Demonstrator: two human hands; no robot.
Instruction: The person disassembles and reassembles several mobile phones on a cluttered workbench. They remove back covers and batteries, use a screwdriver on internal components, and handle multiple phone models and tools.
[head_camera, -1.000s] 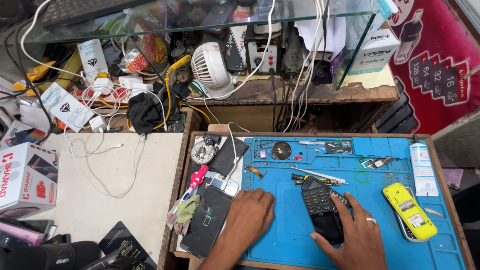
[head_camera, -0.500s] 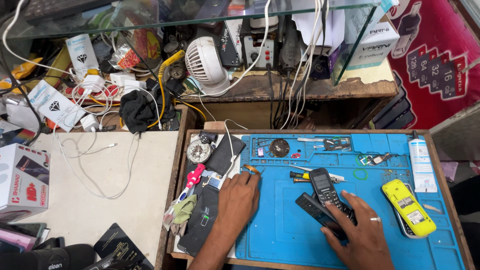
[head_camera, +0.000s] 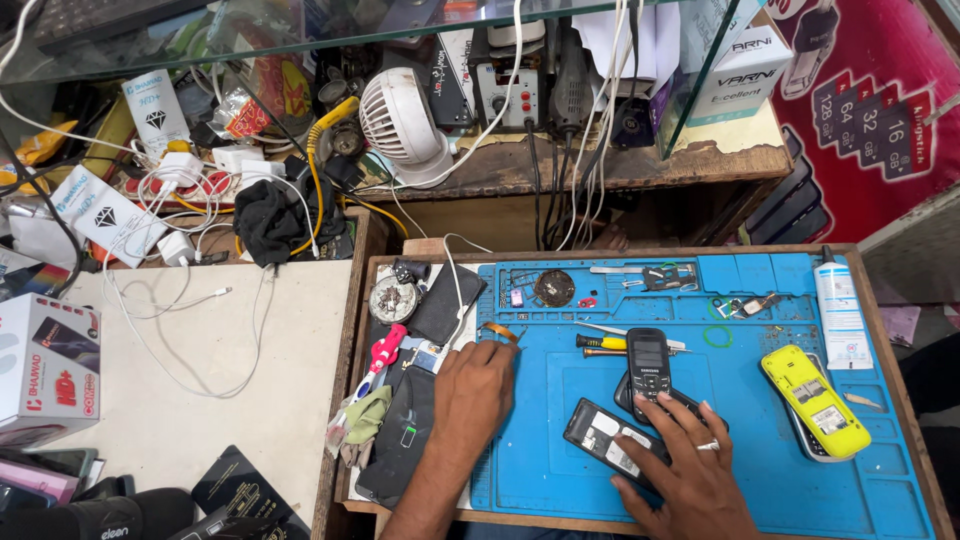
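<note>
Head view looks down on a person's two bare hands at a blue repair mat (head_camera: 560, 420) set in a wooden tray on the desk. Right hand (head_camera: 690, 470), a ring on one finger, lies near the mat's front edge with fingers spread and only lightly curled; its fingertips rest on a dark open-backed phone body (head_camera: 612, 438) that lies flat and tilted, and I cannot tell whether it truly grips it or just steadies it. Just beyond those fingers, touching or nearly so, a small black keypad phone (head_camera: 647, 362) lies face up toward the middle of the mat. Left hand (head_camera: 478, 390) sits at the mat's left edge, knuckles up and fingers curled down loosely; what, if anything, is under the fingertips is hidden. Just left of it a black smartphone (head_camera: 400, 440) lies off the mat, with a pink-handled tool (head_camera: 385, 352) beyond it. Behind the left hand, two screwdrivers (head_camera: 605, 345) lie across the mat. Near the right edge a yellow phone (head_camera: 815, 400) rests at a slant, well apart from the right hand, with a white tube (head_camera: 840, 310) behind it at the far right corner. Beyond the tray, at the desk's back edge, a small white fan (head_camera: 400, 120) stands among tangled cables.
</note>
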